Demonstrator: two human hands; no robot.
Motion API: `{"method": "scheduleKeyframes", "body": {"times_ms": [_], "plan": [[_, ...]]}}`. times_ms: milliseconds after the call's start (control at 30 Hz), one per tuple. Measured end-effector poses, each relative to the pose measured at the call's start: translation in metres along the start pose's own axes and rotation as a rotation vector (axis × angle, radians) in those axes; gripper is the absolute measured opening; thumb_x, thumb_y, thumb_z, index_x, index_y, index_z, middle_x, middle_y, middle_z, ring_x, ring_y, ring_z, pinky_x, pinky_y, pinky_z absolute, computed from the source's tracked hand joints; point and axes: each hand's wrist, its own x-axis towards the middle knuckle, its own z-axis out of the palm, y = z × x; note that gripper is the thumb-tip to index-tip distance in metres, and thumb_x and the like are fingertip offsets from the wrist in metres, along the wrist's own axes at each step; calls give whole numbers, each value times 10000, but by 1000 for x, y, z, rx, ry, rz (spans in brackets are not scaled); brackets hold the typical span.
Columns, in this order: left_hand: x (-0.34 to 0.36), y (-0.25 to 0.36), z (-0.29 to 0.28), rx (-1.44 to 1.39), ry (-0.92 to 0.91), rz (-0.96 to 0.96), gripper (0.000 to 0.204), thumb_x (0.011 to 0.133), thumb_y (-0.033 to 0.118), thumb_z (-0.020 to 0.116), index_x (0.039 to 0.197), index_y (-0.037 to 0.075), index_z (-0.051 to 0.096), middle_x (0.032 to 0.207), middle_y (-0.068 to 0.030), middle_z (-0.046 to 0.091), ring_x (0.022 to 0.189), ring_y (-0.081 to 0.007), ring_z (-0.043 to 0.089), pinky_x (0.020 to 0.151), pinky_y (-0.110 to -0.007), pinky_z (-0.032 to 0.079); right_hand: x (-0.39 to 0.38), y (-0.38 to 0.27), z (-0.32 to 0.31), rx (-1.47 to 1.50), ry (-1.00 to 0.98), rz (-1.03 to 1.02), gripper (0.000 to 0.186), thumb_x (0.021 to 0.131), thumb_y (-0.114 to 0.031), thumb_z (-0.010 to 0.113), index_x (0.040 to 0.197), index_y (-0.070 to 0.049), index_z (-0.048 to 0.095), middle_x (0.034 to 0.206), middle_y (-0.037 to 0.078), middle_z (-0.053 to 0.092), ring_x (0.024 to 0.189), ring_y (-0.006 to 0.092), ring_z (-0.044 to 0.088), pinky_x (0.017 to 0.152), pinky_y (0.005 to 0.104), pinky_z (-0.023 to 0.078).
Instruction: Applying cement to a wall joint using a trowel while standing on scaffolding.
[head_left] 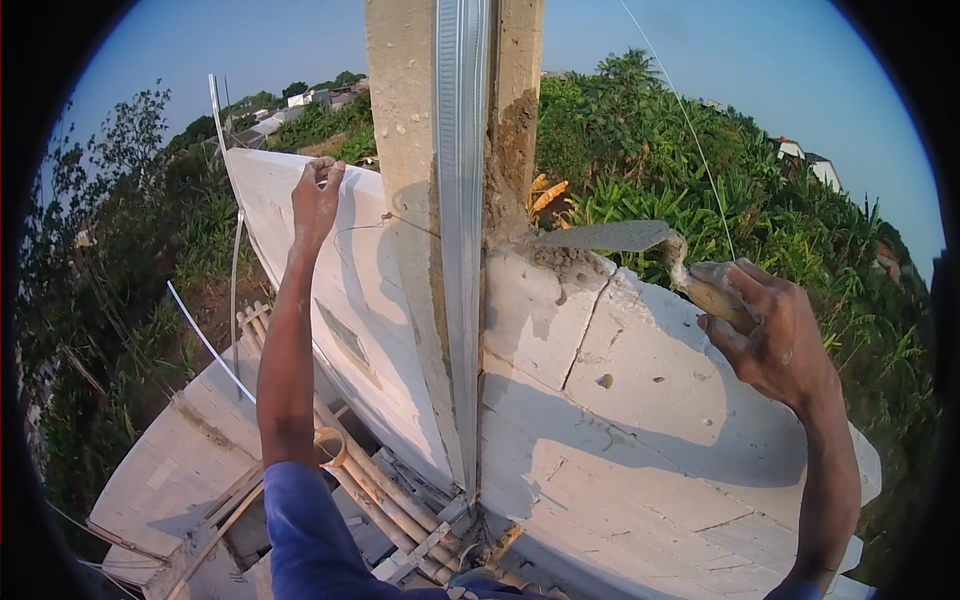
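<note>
My right hand (770, 335) grips the wooden handle of a trowel (605, 238). Its mortar-smeared blade lies flat on top of the white block wall (640, 400), tip against the concrete column (405, 120). Grey mortar (560, 262) sits under the blade at the joint beside the column. My left hand (317, 195) is raised with fingers curled over the top edge of the white wall panel (270, 200) left of the column. A thin wire (360, 226) runs from near that hand toward the column.
A ribbed metal strip (462, 200) runs down the column face. Bamboo scaffold poles (370, 480) lie below between the walls. A taut string line (690, 125) crosses the upper right. Dense green plants (700, 180) and distant houses lie beyond the wall.
</note>
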Motion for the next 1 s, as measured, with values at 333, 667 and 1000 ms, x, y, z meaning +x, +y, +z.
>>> {"method": "scheduleKeyframes", "body": {"times_ms": [333,667,1000], "plan": [[56,-8,74,-58,-288,116,393,894,312,610,1109,-15,569,951,-120,685,836,-201,651,768,-318,495,32,1,33,-55,-43,-22,425,721,-106,730,1081,81,601,1103,284,610,913,391,655,800,402,540],[68,-60,104,-14,-449,342,366,856,238,596,1114,-15,548,1040,-268,621,989,-432,591,833,-427,472,43,2,52,-266,48,-117,342,688,-119,695,1020,-54,642,922,109,645,720,301,661,626,385,551],[60,-63,101,-18,-453,371,319,824,194,612,1055,-23,582,988,-270,620,957,-429,593,805,-446,474,46,12,45,-87,151,-163,308,694,-103,682,986,-8,656,844,129,655,663,263,649,619,382,556]]}}
